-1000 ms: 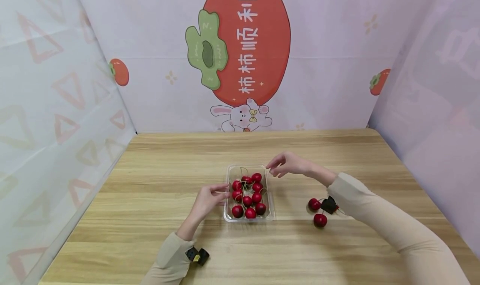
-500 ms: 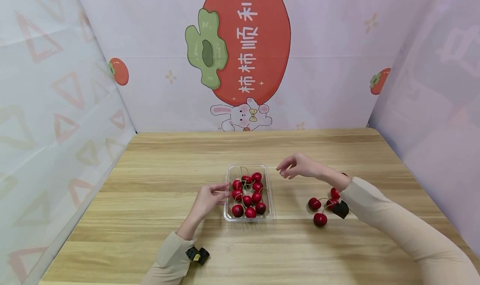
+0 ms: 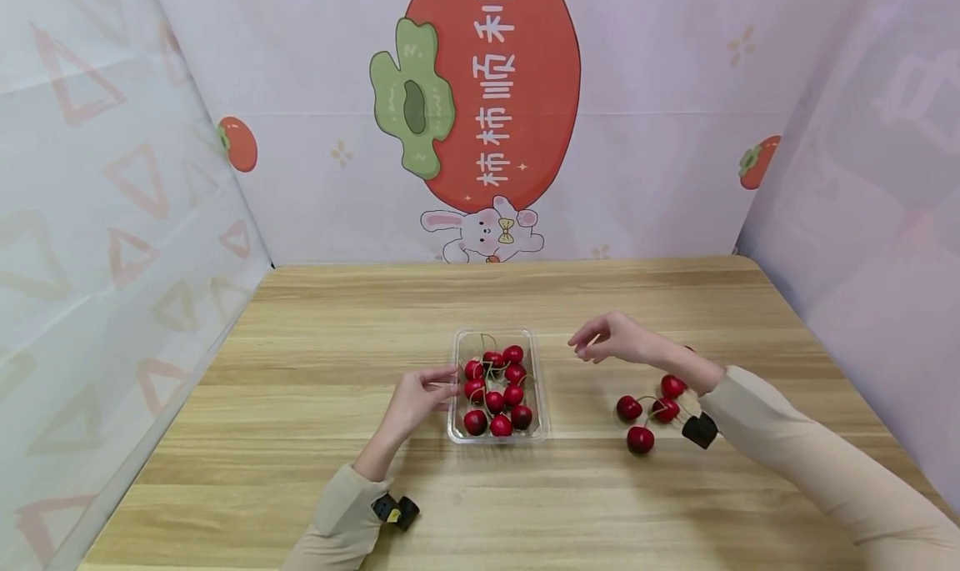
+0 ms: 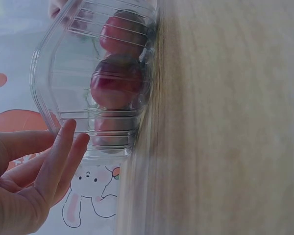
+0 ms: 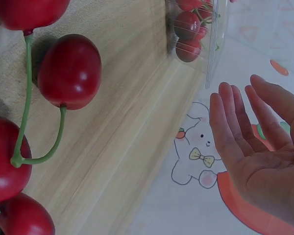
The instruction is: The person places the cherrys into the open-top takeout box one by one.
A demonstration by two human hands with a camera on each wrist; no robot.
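A clear plastic box [image 3: 542, 429] with several red cherries [image 3: 494, 403] inside stands mid-table. My left hand [image 3: 411, 400] is at its left side, nearly straight fingers touching the rim and outer wall. In the left wrist view, the fingertips [image 4: 68, 128] lie against the ribbed wall [image 4: 63, 83]. My right hand [image 3: 611, 338] hovers right of the box, fingers loosely bent and holding nothing; its palm [image 5: 264, 171] shows bare in the right wrist view. Below the right forearm, several loose cherries [image 3: 641, 440] lie on the table, some joined by green stems [image 5: 59, 132].
The wood-grain table [image 3: 337, 321] ends at a printed cloth backdrop [image 3: 645, 137] with a persimmon and a rabbit. Cloth walls [image 3: 112, 246] flank both sides. Small black devices [image 3: 700, 430] are strapped at the wrists. One cherry partly shows behind the right wrist.
My right hand has moved right, away from the box's far right corner, uncovering more loose cherries under the sleeve. The left hand and the box stay in place.
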